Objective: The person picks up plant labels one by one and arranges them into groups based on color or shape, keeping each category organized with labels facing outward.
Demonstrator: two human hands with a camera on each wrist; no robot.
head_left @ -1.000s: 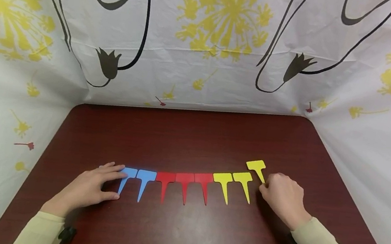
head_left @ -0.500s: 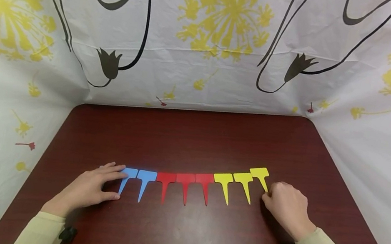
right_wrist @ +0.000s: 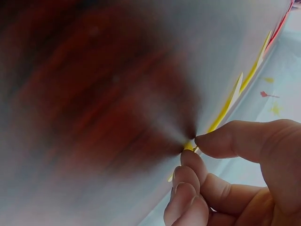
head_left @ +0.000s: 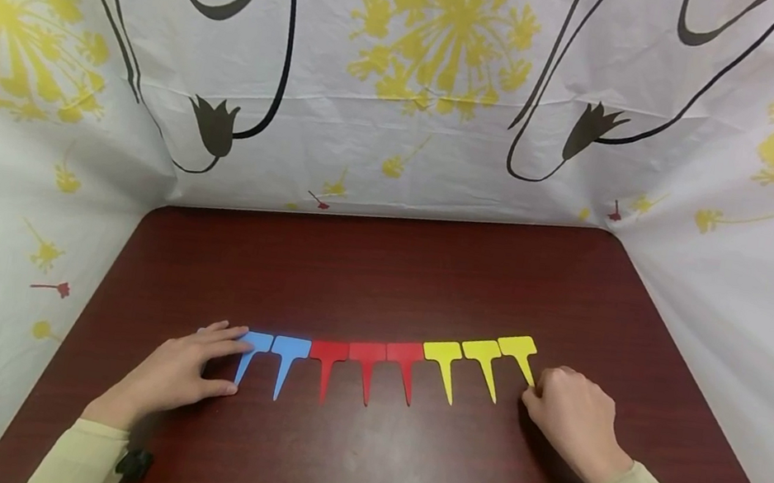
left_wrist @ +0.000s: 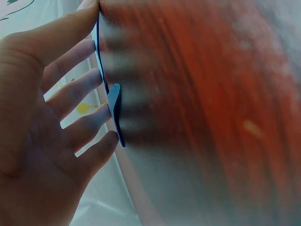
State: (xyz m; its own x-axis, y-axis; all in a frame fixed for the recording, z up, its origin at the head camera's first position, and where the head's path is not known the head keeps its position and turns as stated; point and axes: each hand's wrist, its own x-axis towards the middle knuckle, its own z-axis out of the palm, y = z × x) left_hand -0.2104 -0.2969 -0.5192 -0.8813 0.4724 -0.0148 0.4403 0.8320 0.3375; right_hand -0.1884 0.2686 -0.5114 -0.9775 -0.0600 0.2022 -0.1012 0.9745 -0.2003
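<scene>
A row of T-shaped plant labels lies across the dark red table, blue at the left, red in the middle, yellow at the right. My right hand (head_left: 573, 415) pinches the stem of the rightmost yellow plant label (head_left: 518, 346) between thumb and fingertips; its head sits right beside that of the middle yellow label (head_left: 481, 351). At the other end my left hand (head_left: 180, 369) rests with fingers spread over the blue labels (left_wrist: 114, 96), partly hiding them. One more blue label (head_left: 291, 347) lies uncovered next to the red labels (head_left: 367, 353).
The brown-red tabletop (head_left: 367, 272) has rounded far corners. A white cloth (head_left: 386, 149) with yellow and dark flower prints hangs behind it and at both sides. A small black object (head_left: 133, 463) sits at the left wrist.
My right hand has brought the last yellow label down and to the right, from above the row into line with the other yellow ones. The left hand stays put.
</scene>
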